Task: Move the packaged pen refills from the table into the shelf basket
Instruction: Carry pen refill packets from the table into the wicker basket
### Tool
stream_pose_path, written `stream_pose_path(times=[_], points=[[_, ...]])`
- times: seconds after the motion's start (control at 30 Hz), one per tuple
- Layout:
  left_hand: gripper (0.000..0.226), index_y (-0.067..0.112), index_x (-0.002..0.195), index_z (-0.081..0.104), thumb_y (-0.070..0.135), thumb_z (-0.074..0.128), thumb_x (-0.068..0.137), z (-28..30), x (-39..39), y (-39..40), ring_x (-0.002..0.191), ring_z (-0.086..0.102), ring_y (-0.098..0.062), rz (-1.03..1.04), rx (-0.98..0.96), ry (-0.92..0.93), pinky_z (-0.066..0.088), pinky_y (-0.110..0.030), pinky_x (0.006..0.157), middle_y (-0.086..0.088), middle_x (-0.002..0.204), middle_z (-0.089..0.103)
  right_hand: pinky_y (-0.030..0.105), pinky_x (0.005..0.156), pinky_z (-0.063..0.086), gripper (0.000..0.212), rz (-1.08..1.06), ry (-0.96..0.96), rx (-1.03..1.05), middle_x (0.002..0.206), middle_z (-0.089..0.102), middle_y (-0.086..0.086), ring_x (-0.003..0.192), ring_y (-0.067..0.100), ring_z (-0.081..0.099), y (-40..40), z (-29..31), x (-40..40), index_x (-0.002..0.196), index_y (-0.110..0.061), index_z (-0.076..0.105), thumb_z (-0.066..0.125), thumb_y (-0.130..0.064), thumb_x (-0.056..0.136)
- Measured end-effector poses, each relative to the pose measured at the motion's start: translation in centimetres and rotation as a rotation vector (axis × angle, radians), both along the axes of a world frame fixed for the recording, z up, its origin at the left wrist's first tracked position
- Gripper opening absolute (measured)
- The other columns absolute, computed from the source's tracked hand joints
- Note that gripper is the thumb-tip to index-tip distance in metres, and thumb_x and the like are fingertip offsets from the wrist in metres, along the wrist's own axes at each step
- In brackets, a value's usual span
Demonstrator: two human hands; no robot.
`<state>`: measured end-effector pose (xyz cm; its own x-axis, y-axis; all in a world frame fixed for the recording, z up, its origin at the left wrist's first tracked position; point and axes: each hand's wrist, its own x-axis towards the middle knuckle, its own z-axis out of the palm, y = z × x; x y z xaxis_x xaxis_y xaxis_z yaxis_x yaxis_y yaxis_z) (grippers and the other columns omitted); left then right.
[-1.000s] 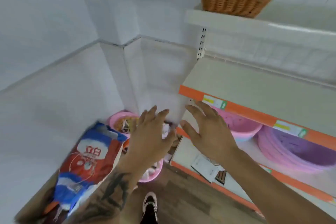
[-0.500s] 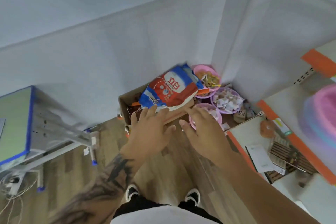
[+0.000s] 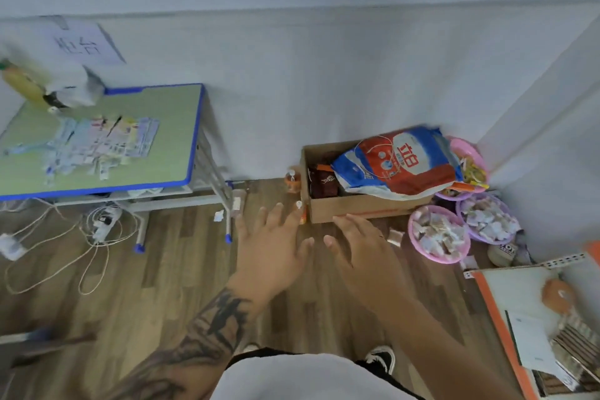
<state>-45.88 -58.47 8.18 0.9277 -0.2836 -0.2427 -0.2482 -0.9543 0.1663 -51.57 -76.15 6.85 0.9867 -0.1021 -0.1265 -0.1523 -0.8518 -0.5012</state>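
Fingers (image 3: 285, 214) of both hands spread, holding nothing: left hand (image 3: 271, 248) and right hand (image 3: 360, 248) side by side over floor. View has swung since a second ago from shelf and wicker basket toward surface (image 3: 175, 127) at far left; judged: return trip for another pickup. One surface, one cardboard box (image 3: 357, 204), three pink bowls (image 3: 438, 237) far right. Packaged pen refills (image 3: 97, 146) lie spread in loose pile on surface, well apart from hands; count blurred.

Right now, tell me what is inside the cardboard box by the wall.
A dark brown packet shows at the box's left end. A red, white and blue bag lies across the top and covers the rest, so whatever is under it cannot be seen.
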Motion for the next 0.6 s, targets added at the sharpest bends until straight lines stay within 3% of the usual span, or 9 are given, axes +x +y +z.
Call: stream_pose_path(times=[0.3,0.6], points=[[0.064,0.040,0.161,0.010,0.061,0.031,0.104,-1.9,1.2,17.6,0.159,0.008,-0.031,0.140,-0.015,0.072,0.004,-0.067,0.123,-0.004,0.172,0.012,0.040,0.118,0.035,0.060,0.232,0.036,-0.203,0.163,0.037,0.001,0.150,0.020,0.035,16.5,-1.2,3.7,0.155,-0.035,0.040,0.029,-0.066,0.104],[0.067,0.039,0.162,0.005,0.062,0.029,0.103,-3.3,2.3,26.8,0.158,0.009,-0.034,0.287,-0.050,0.072,0.003,-0.066,0.123,-0.006,0.172,0.013,0.044,0.124,0.023,0.061,0.458,0.063,-0.378,0.171,0.021,0.007,0.157,0.027,0.022,24.9,-1.7,8.8,0.159,-0.037,0.033,0.025,-0.065,0.105]])
